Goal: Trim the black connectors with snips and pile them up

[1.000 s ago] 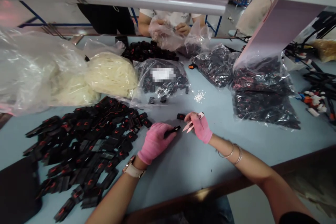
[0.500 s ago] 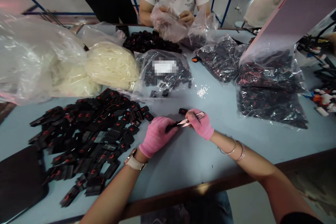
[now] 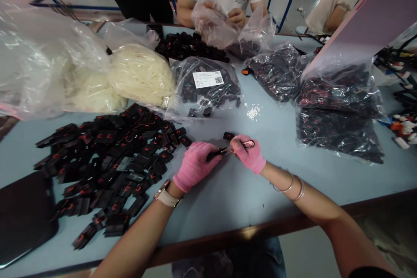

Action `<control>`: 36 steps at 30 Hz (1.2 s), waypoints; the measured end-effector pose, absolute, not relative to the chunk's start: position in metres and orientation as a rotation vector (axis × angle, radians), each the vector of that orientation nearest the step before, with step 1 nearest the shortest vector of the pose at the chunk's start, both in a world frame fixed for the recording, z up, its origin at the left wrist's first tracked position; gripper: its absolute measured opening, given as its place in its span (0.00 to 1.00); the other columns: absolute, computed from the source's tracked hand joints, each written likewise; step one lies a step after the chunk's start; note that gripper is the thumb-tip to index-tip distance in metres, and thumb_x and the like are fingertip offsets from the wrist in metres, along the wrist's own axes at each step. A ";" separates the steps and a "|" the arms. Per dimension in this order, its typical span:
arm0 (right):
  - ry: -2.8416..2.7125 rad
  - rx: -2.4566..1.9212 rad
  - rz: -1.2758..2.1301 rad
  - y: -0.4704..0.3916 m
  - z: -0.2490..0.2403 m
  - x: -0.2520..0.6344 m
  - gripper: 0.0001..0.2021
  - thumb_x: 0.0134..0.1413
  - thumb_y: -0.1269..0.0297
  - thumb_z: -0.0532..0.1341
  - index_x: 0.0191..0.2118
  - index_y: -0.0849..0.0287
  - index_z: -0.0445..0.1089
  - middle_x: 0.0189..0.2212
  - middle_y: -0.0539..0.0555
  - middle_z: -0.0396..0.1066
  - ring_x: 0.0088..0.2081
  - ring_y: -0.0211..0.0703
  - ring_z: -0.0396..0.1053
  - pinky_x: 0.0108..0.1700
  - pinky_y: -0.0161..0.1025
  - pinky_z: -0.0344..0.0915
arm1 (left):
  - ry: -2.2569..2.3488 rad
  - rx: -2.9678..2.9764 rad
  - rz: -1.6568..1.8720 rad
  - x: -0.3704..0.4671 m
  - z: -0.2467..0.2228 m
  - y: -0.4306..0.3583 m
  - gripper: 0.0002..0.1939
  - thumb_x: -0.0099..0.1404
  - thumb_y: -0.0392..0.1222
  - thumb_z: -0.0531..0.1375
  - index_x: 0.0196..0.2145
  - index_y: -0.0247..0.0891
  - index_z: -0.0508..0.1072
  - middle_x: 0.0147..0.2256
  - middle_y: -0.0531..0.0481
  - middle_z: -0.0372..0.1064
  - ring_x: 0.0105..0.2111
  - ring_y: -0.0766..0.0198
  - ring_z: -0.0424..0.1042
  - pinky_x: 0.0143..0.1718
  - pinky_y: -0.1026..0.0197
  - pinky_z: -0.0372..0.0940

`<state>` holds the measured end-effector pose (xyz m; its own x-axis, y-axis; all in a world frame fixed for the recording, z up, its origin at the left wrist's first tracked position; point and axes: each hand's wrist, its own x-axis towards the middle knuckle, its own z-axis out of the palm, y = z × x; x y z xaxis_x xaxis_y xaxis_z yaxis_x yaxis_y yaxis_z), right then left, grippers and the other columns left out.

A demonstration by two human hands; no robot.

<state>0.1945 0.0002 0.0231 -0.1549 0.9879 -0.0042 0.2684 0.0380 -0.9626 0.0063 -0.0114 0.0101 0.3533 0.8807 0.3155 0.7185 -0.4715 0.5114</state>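
My left hand (image 3: 196, 165), in a pink glove, is closed on a small black plastic part (image 3: 215, 155) whose far end points right. In my right hand (image 3: 249, 156), also gloved in pink, is a pair of small metal thread snips (image 3: 247, 143). Their blades meet the end of the black part between both hands; I cannot make out exactly what they grip. Just beyond my right fingers lies a black connector housing (image 3: 229, 135) with a red-orange clip. To the left spreads a pile of similar black connector housings (image 3: 124, 165).
Small white pieces (image 3: 253, 112) lie scattered on the table (image 3: 276, 200). Clear bags of black parts (image 3: 208, 95) and a bag of pale yellow strips (image 3: 143, 76) line the back. A black tray (image 3: 26, 217) sits front left. Across the table, a person's hands (image 3: 236, 17) handle a plastic bag.
The snips' blades, plainly visible and spread before, now sit closer together at the black part's end. Both hands stay nearly in place; the camera view has shifted slightly.
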 end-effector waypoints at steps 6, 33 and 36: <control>-1.670 -1.291 1.072 -0.001 0.024 0.195 0.14 0.57 0.55 0.52 0.28 0.57 0.66 0.20 0.47 0.63 0.25 0.36 0.61 0.30 0.35 0.61 | 1.431 2.335 0.831 0.006 0.010 -0.011 0.07 0.61 0.45 0.60 0.30 0.39 0.72 0.27 0.51 0.72 0.30 0.61 0.70 0.34 0.58 0.63; -1.569 -1.302 1.088 -0.002 0.018 0.195 0.15 0.58 0.53 0.51 0.27 0.56 0.63 0.19 0.47 0.62 0.23 0.35 0.61 0.28 0.34 0.61 | 1.443 2.324 0.806 0.007 0.012 -0.011 0.06 0.60 0.44 0.60 0.30 0.39 0.72 0.27 0.51 0.72 0.29 0.61 0.70 0.33 0.59 0.63; -1.594 -1.309 1.074 -0.002 0.019 0.194 0.15 0.58 0.54 0.51 0.27 0.56 0.64 0.19 0.46 0.62 0.23 0.35 0.60 0.29 0.34 0.60 | 1.441 2.325 0.804 0.007 0.011 -0.011 0.06 0.60 0.44 0.60 0.30 0.39 0.72 0.27 0.51 0.72 0.29 0.61 0.70 0.34 0.58 0.63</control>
